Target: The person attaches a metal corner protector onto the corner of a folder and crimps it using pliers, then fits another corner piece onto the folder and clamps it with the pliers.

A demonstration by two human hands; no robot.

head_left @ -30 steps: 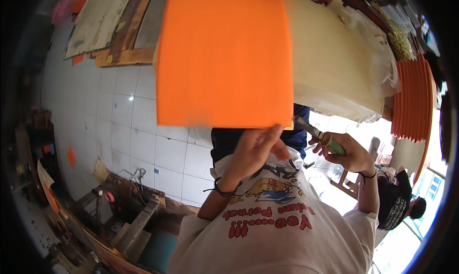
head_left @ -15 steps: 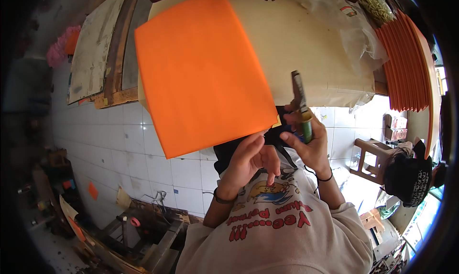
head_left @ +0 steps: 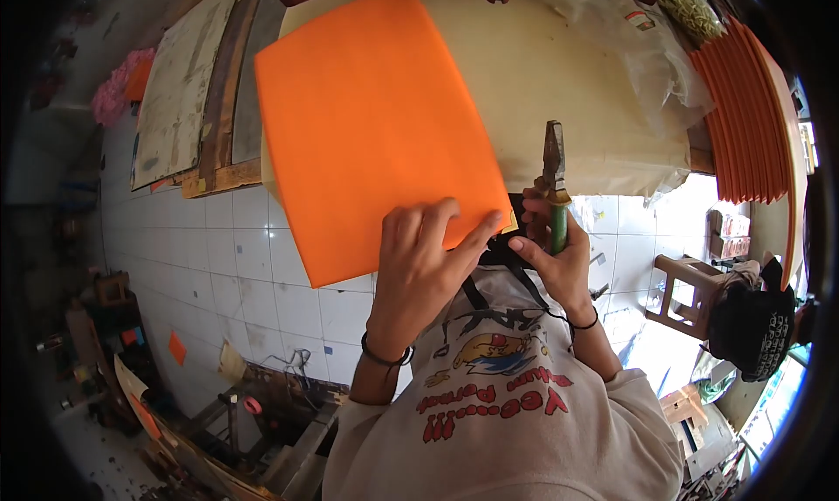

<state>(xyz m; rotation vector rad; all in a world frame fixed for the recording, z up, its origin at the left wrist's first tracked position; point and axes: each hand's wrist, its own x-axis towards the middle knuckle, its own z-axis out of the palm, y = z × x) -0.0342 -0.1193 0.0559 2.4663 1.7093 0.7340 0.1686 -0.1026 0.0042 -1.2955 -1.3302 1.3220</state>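
A large flat orange panel [head_left: 376,125] lies at a slant, its near edge hanging past the table. My left hand [head_left: 424,252] rests on top of its near right part, fingers spread, one fingertip beside a small yellow patch [head_left: 509,223] at the corner. Just right of that corner, my right hand [head_left: 564,265] is closed around pliers [head_left: 557,177] with a green handle. The metal jaws point up and away from me. My right thumb reaches toward the panel's corner; whether it touches is hard to tell.
A table [head_left: 594,99] covered in tan sheet bears a clear plastic bag [head_left: 655,64]. To the right stand a stack of orange folded panels [head_left: 743,116] and a stool [head_left: 686,291]. Metal framework [head_left: 262,422] is at lower left. A worn board [head_left: 188,81] lies at left.
My left hand has turned over from palm up below the panel's edge and come down onto its surface. In my right hand the pliers have tilted more upright.
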